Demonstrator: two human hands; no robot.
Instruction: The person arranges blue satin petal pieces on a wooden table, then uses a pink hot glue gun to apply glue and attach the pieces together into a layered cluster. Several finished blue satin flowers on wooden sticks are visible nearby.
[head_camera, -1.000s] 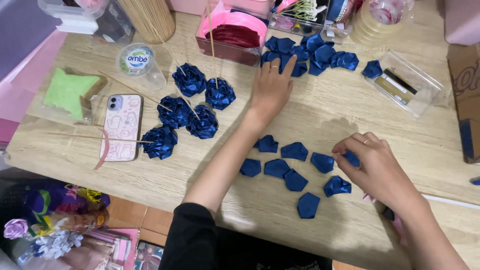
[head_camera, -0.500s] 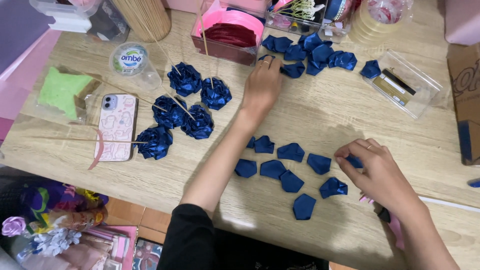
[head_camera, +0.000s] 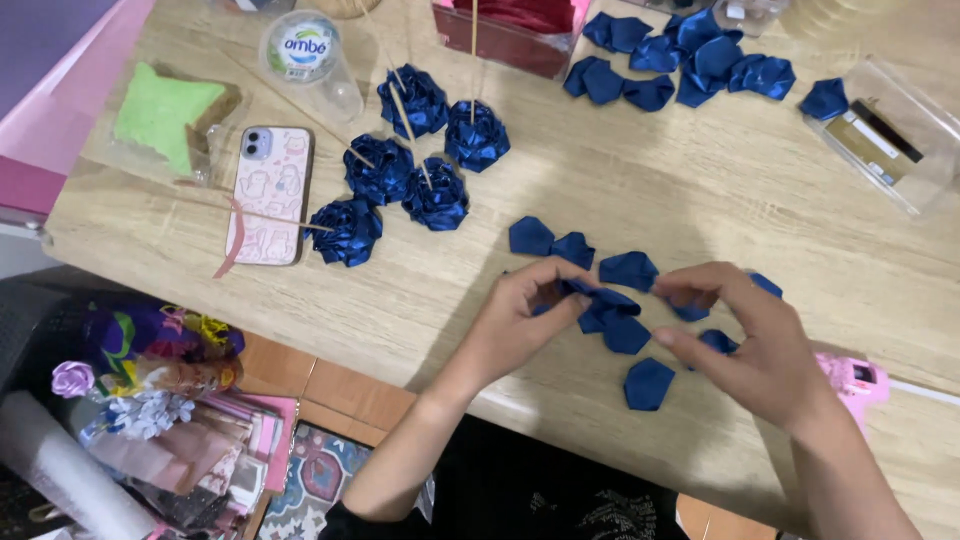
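Both hands now together at desk front | left hand (head_camera: 520, 320), back from far petal pile, pinches folded dark-blue satin ribbon petal (head_camera: 600, 300) | right hand (head_camera: 745, 345) fingers half-curled, touching petal's other end | assembly resumes.

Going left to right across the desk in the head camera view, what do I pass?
Green star-shaped piece → phone in a pink case → cluster of finished blue ribbon roses on sticks → left hand → loose blue petals → right hand → pink glue gun → clear plastic box.
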